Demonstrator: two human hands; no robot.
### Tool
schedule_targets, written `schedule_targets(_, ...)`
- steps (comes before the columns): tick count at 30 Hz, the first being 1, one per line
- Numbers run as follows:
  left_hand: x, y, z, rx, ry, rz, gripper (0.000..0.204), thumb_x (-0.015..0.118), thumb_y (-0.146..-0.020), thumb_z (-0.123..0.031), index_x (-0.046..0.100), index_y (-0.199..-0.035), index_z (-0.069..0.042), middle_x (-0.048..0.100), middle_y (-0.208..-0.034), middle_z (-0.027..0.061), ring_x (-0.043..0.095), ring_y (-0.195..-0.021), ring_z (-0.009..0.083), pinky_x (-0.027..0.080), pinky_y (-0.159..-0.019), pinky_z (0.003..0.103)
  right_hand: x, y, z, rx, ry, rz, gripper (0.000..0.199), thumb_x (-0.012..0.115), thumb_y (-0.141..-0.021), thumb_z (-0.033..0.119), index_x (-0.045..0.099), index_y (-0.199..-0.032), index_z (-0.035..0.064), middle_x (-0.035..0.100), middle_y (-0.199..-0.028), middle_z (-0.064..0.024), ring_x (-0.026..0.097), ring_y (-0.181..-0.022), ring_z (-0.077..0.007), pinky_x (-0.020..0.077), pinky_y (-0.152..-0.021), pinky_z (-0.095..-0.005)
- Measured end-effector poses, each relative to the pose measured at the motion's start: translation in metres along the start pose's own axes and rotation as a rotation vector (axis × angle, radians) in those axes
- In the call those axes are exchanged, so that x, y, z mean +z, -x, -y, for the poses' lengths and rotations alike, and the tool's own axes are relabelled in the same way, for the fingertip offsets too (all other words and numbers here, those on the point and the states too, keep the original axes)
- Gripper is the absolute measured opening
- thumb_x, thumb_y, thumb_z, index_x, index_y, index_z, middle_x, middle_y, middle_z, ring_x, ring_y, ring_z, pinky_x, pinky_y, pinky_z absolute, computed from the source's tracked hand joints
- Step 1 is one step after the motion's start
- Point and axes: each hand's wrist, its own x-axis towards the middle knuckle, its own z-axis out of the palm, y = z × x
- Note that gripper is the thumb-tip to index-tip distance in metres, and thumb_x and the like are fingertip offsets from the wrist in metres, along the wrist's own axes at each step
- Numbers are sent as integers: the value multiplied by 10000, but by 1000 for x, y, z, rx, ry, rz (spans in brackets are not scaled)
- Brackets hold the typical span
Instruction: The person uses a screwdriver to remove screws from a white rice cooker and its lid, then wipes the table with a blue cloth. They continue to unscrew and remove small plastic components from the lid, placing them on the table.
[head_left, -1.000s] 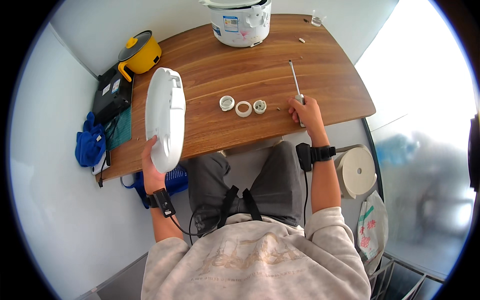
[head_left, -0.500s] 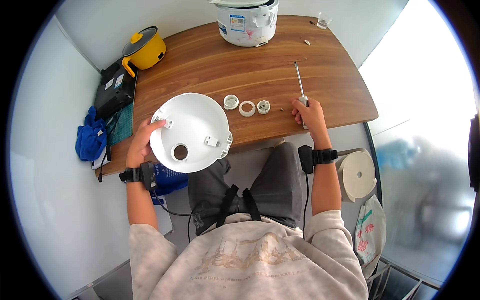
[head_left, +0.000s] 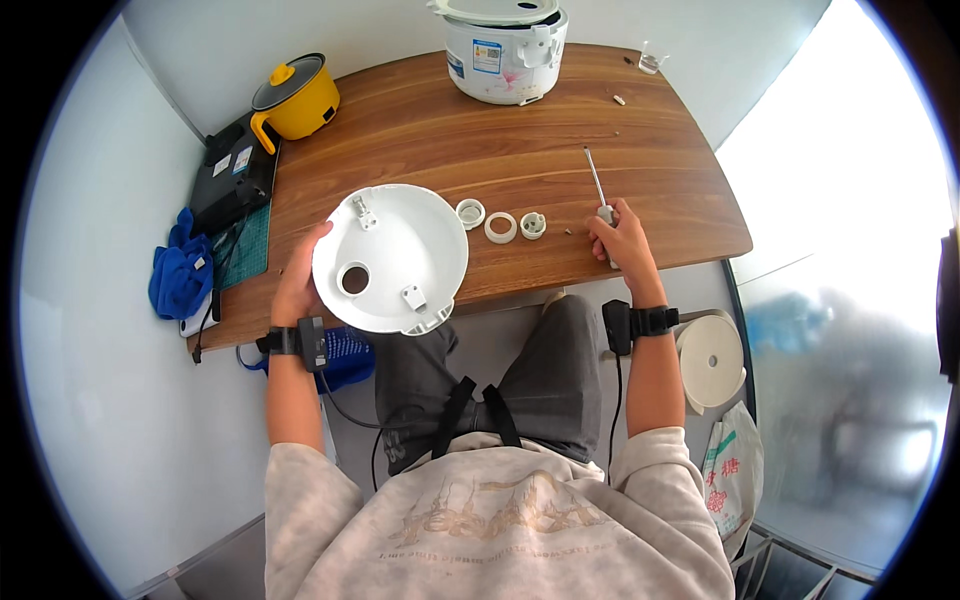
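A round white plastic lid shell [head_left: 425, 235] is held by its left rim in my left hand [head_left: 297, 282], with its hollow inner side up. A round hole and two small brackets show inside it, and a tabbed edge faces me. The thumb lies along the rim; the other fingers are hidden beneath. My right hand [head_left: 627, 243] is closed around the handle of a screwdriver [head_left: 595, 175] at the table's front right, its shaft pointing away from me. Between the hands stand a white cap [head_left: 470, 213], a white ring [head_left: 488, 229] and a smaller white cap [head_left: 533, 226].
A white rice cooker [head_left: 505, 75] stands at the back of the wooden table [head_left: 400, 130]. At the left are a yellow pot [head_left: 305, 108], a black case [head_left: 228, 175] and blue cloth [head_left: 182, 270]. A clear cup [head_left: 652, 58] sits back right; small bits lie nearby.
My left hand has turned the lid shell clockwise, and the thumb has slid from an inner bracket to the rim. My right hand keeps its grip on the screwdriver, whose tip has swung slightly.
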Motion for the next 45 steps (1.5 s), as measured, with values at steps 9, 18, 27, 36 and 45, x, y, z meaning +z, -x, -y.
schedule_targets(9,6,9,23,-72,193,25,470,543,-1013,-327,563,-1356,-7,677,-1238,120,665,-1073,232,546,-918,369,-10,-4,-13,-238,290,-16,396,663,-828,107,620,-1218,49,691,-974,-149,685,-786,-262,530,-692,-371)
schedule_targets(18,-10,-4,36,-23,189,-17,444,526,-1021,-310,587,-1322,11,685,-1205,114,669,-1045,225,536,-920,347,-2,1,3,-393,664,-260,374,652,-807,57,676,-1180,56,698,-1086,-159,651,-1015,-371,522,-887,-453)
schedule_targets(27,-1,0,35,21,168,-45,447,519,-1013,-321,569,-1339,-19,664,-1243,113,655,-1077,217,544,-908,359,-1,-7,-15,-523,636,-306,336,668,-826,82,715,-1153,15,667,-1179,-182,632,-1079,-370,512,-942,-441)
schedule_targets(36,2,5,32,-2,144,-75,453,525,-1014,-335,588,-1312,0,687,-1193,116,667,-1043,219,547,-903,353,-28,-8,-18,-506,540,-514,532,592,-963,154,470,-1456,-3,607,-1377,-192,591,-1206,-407,470,-1026,-452)
schedule_targets(45,0,4,32,-12,149,-80,465,527,-1017,-337,580,-1329,3,683,-1210,111,666,-1054,213,543,-908,350,-67,-26,-56,-411,1097,-649,577,530,-1024,380,431,-1525,110,470,-1554,-106,402,-1452,-317,259,-1189,-575)
